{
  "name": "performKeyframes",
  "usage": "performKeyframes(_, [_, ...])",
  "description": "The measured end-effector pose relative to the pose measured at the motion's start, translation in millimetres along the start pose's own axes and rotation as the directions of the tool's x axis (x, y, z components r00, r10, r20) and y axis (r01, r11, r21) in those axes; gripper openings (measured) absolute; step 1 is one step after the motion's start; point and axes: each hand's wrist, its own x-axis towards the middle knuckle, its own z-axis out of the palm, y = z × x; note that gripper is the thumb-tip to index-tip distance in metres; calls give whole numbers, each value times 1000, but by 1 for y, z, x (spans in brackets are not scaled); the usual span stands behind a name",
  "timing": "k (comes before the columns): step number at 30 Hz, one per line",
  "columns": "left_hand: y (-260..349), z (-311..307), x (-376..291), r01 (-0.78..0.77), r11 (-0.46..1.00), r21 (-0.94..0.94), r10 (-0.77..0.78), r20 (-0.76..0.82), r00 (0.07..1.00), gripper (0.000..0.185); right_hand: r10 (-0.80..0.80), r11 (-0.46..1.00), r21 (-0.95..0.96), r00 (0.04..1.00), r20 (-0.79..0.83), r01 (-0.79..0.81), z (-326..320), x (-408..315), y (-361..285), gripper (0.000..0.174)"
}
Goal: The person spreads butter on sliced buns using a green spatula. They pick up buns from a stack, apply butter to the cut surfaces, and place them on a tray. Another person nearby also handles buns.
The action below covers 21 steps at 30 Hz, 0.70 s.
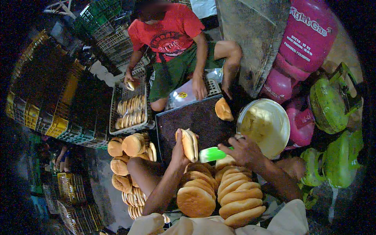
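Observation:
My left hand (179, 152) holds a round bread bun (190, 144) upright on its edge, its slit facing right. In my right hand (242, 149) is a green spatula (216, 154) with a pale smear on its blade, close to the bun. Just beyond that hand stands a round tub (264, 126) with a pale yellow, creamy substance inside. Two rows of browned buns, a left row (196, 201) and a right row (241, 199), lean against each other in front of my body. Past my hands lies a dark tray (191, 120), with one folded bun (224, 109) at its far right corner.
A person in a red shirt (170, 32) sits opposite, beside a crate (111, 117) of packed buns. More buns (133, 144) are stacked by my left leg. Pink gas cylinders (308, 38) and green gas cylinders (329, 105) stand at right; stacked crates (58, 126) at left.

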Motion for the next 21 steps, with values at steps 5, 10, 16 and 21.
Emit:
performKeyframes(5, [1, -52, 72, 7, 995, -98, 5, 127, 992, 39, 391, 913, 73, 912, 125, -401, -18, -53, 45, 48])
performKeyframes(10, [-41, -88, 144, -581, 65, 811, 331, 532, 779, 51, 598, 785, 104, 790, 136, -611, -33, -103, 76, 53])
performKeyframes(16, [-66, -59, 203, -391, -869, 302, -341, 205, 917, 47, 652, 731, 92, 732, 198, -676, -49, -117, 87, 40])
performKeyframes(21, [-28, -4, 268, -283, -592, 755, -196, 205, 959, 48, 533, 754, 56, 660, 530, -654, -25, -128, 142, 33])
